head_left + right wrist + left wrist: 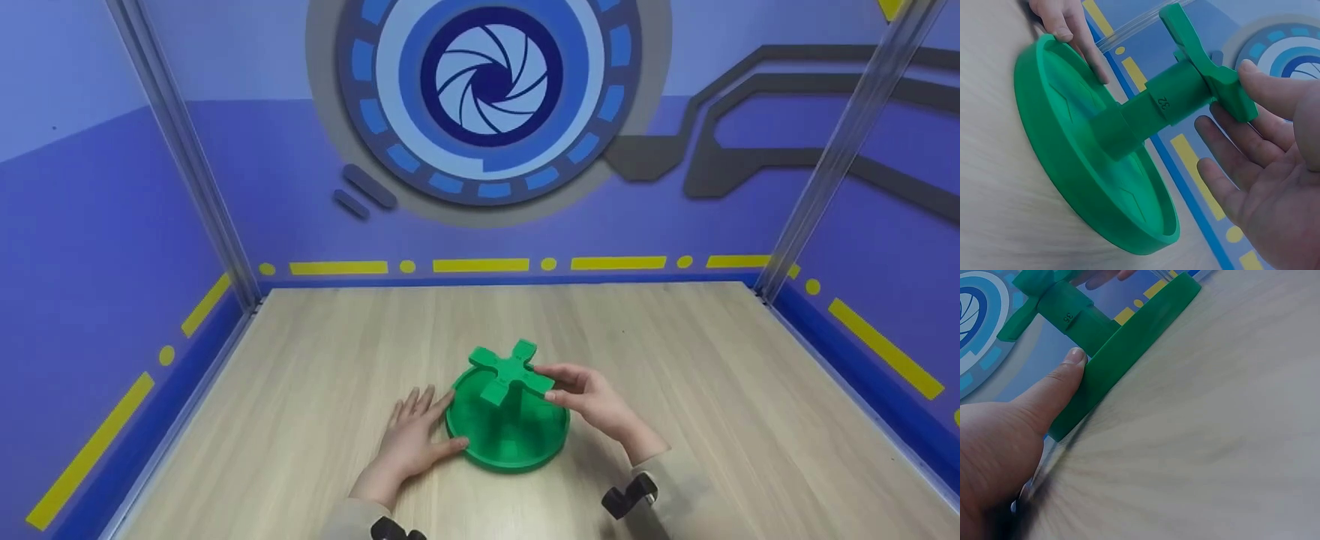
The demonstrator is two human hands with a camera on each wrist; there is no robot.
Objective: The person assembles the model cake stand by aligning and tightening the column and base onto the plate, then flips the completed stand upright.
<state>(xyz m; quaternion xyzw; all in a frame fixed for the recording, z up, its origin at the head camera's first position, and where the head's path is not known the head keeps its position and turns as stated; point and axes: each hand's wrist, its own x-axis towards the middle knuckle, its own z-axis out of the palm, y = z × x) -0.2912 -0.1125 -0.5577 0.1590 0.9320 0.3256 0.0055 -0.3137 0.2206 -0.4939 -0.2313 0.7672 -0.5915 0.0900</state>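
Black wrist gear (630,495) sits at the sleeve of the right hand (596,401), which pinches one arm of the green cross-shaped top (512,371) between thumb and fingers. It stands over the middle of the green round dish (514,466), on a stepped post (1140,115). Fingers extended, the left hand (416,439) braces the rim without grasping it. The step in hand looks like adjusting the top; the next move likely calls for a steady dish and an upright post.
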